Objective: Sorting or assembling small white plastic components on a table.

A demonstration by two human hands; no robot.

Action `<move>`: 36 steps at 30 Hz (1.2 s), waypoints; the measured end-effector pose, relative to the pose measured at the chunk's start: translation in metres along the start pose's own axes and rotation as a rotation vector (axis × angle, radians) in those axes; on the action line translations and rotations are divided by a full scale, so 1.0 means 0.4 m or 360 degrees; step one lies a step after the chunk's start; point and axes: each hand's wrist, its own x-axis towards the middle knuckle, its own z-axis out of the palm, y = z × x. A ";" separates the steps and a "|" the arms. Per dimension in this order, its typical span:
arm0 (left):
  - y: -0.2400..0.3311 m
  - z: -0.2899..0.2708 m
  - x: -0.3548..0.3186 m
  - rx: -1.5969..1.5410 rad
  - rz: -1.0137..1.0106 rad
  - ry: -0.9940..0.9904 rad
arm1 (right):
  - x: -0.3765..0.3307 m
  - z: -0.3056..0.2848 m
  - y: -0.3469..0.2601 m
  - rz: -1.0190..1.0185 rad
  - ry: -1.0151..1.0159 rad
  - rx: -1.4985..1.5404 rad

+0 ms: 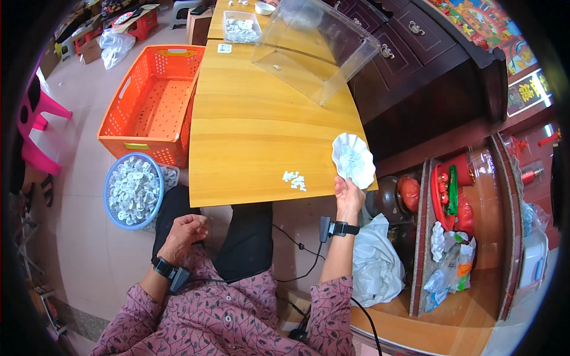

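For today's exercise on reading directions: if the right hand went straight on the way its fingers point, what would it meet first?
The right hand points up the picture and already holds the white scalloped dish. Beyond the dish, the clear plastic box probably comes next, though depth is unclear.

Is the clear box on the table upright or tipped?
Tipped. The clear box leans on one lower edge on the table, its base lifted and its walls slanted.

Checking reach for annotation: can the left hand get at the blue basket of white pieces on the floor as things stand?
Probably yes. The left hand rests loosely closed on the lap, holding nothing visible, and the blue basket sits on the floor just to its left, top open. Nothing lies between them; the orange crate stands behind it.
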 end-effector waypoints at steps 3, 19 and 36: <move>0.006 0.011 -0.014 0.0042 0.0016 0.0010 | -0.021 0.014 0.009 -0.0023 -0.0035 -0.0210; -0.029 0.042 -0.008 0.0139 -0.0057 -0.0032 | -0.129 0.015 0.019 -0.0236 -0.0311 -0.0446; -0.030 0.037 -0.009 0.0113 -0.0070 0.0001 | -0.140 0.008 0.026 -0.0441 -0.0379 -0.0484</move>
